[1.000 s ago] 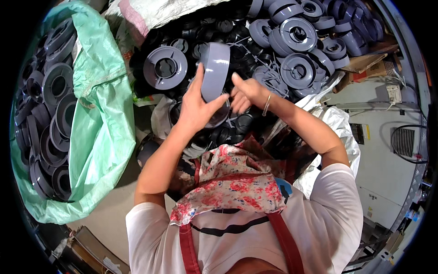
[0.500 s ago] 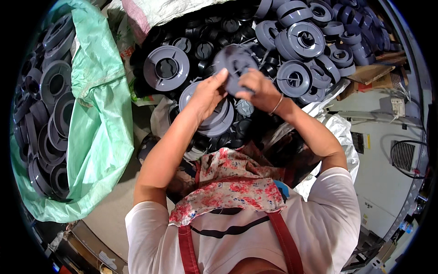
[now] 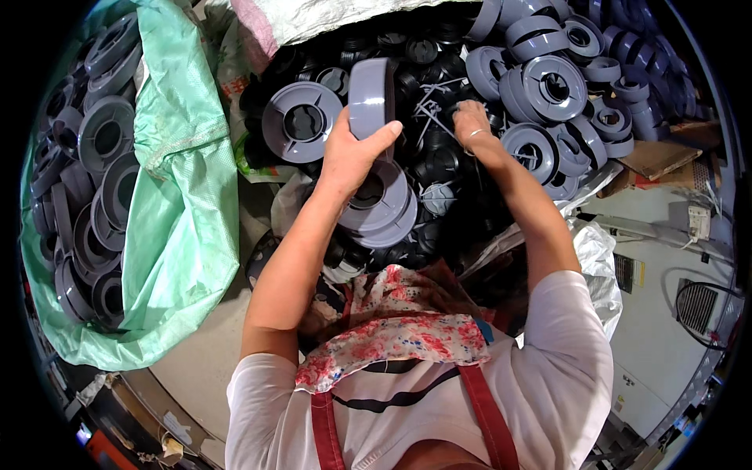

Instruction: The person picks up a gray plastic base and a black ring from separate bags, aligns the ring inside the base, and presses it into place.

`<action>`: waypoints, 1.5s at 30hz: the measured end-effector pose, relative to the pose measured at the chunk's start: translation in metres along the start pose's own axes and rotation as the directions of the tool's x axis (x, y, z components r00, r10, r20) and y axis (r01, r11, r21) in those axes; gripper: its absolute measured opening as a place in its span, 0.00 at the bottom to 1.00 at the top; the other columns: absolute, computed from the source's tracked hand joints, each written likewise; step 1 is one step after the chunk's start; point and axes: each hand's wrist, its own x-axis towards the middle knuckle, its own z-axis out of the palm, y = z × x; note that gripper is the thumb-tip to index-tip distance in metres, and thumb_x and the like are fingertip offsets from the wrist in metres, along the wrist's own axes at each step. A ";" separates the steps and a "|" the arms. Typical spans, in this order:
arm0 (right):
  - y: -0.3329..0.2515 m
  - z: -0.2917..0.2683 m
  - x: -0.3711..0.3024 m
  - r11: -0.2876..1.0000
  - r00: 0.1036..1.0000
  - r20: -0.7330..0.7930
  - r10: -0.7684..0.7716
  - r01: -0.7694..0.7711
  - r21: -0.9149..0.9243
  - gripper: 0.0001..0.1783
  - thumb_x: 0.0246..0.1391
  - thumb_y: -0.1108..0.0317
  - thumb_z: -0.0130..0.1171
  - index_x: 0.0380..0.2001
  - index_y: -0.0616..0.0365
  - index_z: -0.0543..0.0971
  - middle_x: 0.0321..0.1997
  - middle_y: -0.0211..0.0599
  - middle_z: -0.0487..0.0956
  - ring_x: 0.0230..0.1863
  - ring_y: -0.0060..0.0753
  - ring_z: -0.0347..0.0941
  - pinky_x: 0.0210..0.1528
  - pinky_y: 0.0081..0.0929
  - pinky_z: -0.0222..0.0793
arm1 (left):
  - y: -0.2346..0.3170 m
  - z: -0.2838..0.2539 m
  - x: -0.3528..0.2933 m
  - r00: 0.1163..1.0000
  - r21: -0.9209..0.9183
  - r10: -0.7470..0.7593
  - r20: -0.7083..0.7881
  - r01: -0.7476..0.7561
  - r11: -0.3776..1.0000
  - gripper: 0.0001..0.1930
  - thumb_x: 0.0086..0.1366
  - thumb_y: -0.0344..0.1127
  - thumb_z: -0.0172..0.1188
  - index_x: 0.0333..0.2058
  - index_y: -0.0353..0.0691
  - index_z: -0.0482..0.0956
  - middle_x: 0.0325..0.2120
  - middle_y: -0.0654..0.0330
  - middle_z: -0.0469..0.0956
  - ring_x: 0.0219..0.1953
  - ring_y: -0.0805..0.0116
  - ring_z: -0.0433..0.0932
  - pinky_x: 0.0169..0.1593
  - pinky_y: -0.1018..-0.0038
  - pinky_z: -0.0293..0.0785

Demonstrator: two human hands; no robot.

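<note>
My left hand (image 3: 352,153) grips a grey plastic reel (image 3: 371,95), held on edge above the heap. Just below that hand lies a stack of grey reels (image 3: 384,210). My right hand (image 3: 471,125), a ring on one finger, reaches down into a heap of black round parts (image 3: 442,160) with thin grey strips (image 3: 431,110) lying on them. Its fingertips are curled among the parts, and what they hold is hidden. A flat grey reel (image 3: 301,121) lies left of my left hand.
A green woven sack (image 3: 180,196) on the left holds several grey reels (image 3: 98,196). More grey reels (image 3: 552,86) are piled at the upper right. A white sack (image 3: 313,16) lies at the top, cardboard (image 3: 658,157) at the right, and a flowered apron (image 3: 392,329) covers my lap.
Both hands were together on a dark disc half a second ago. Now the left hand holds a grey reel on edge, and the right hand has moved right, down into the black parts.
</note>
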 end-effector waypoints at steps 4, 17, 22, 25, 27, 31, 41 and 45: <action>-0.014 -0.045 -0.034 0.732 0.830 -0.556 -0.041 0.404 0.549 0.09 0.36 0.71 0.64 0.25 0.60 0.78 0.47 0.44 0.72 0.53 0.48 0.62 0.55 0.37 0.58 | -0.008 0.007 -0.001 0.999 -0.209 -0.044 -0.021 0.038 0.977 0.21 0.55 0.35 0.61 0.45 0.31 0.66 0.36 0.58 0.74 0.36 0.71 0.74 0.41 0.76 0.71; -0.067 -0.159 -0.101 0.816 0.886 -0.316 -0.339 0.444 0.370 0.40 0.29 0.64 0.67 0.51 0.57 0.64 0.44 0.52 0.64 0.46 0.55 0.63 0.47 0.39 0.66 | 0.012 0.004 -0.031 0.907 -0.515 -0.108 0.408 0.326 0.793 0.18 0.59 0.34 0.56 0.47 0.32 0.67 0.40 0.59 0.73 0.40 0.71 0.74 0.45 0.71 0.73; -0.065 -0.173 -0.112 0.765 0.767 -0.305 -0.564 0.625 0.155 0.40 0.29 0.69 0.68 0.51 0.60 0.63 0.44 0.50 0.66 0.48 0.51 0.63 0.45 0.37 0.69 | 0.017 -0.003 -0.035 0.850 -0.517 -0.093 0.518 0.398 0.758 0.20 0.59 0.35 0.57 0.48 0.33 0.65 0.42 0.58 0.72 0.42 0.70 0.74 0.47 0.70 0.72; -0.068 -0.167 -0.111 0.764 0.835 -0.416 -0.360 0.520 0.382 0.41 0.32 0.63 0.70 0.51 0.63 0.64 0.45 0.54 0.69 0.49 0.48 0.66 0.45 0.33 0.70 | 0.017 0.000 -0.039 0.874 -0.548 -0.067 0.481 0.360 0.755 0.19 0.58 0.32 0.58 0.47 0.33 0.66 0.42 0.59 0.72 0.43 0.70 0.73 0.49 0.70 0.71; -0.067 -0.169 -0.109 0.575 0.993 0.055 -0.102 0.014 0.818 0.38 0.40 0.44 0.62 0.40 0.73 0.70 0.30 0.54 0.75 0.29 0.39 0.74 0.31 0.28 0.71 | 0.019 0.007 -0.043 0.921 -0.543 -0.017 0.388 0.244 0.804 0.20 0.58 0.32 0.58 0.48 0.33 0.66 0.42 0.58 0.72 0.44 0.69 0.73 0.50 0.70 0.69; -0.061 -0.149 -0.108 0.719 0.872 -0.337 -0.356 0.486 0.497 0.41 0.45 0.36 0.54 0.30 0.76 0.72 0.18 0.49 0.76 0.14 0.35 0.73 0.17 0.25 0.67 | 0.021 0.007 -0.041 0.938 -0.526 -0.041 0.345 0.230 0.819 0.21 0.57 0.31 0.58 0.49 0.34 0.64 0.43 0.58 0.71 0.45 0.69 0.72 0.51 0.69 0.68; -0.002 -0.056 0.016 0.704 0.976 -0.093 0.199 -0.076 0.706 0.39 0.44 0.43 0.58 0.40 0.76 0.69 0.42 0.62 0.73 0.48 0.53 0.70 0.51 0.37 0.64 | 0.026 -0.028 -0.020 0.842 0.751 0.539 -0.006 -0.352 0.559 0.47 0.46 0.38 0.68 0.59 0.27 0.48 0.56 0.38 0.57 0.59 0.42 0.55 0.59 0.61 0.56; 0.073 -0.020 0.072 0.814 0.872 -0.084 0.481 -0.410 0.412 0.42 0.41 0.48 0.62 0.49 0.73 0.61 0.48 0.59 0.71 0.51 0.53 0.67 0.53 0.38 0.62 | 0.007 -0.029 -0.006 0.816 0.725 0.578 -0.014 -0.390 0.568 0.35 0.48 0.36 0.66 0.53 0.30 0.62 0.53 0.41 0.63 0.58 0.45 0.59 0.59 0.60 0.56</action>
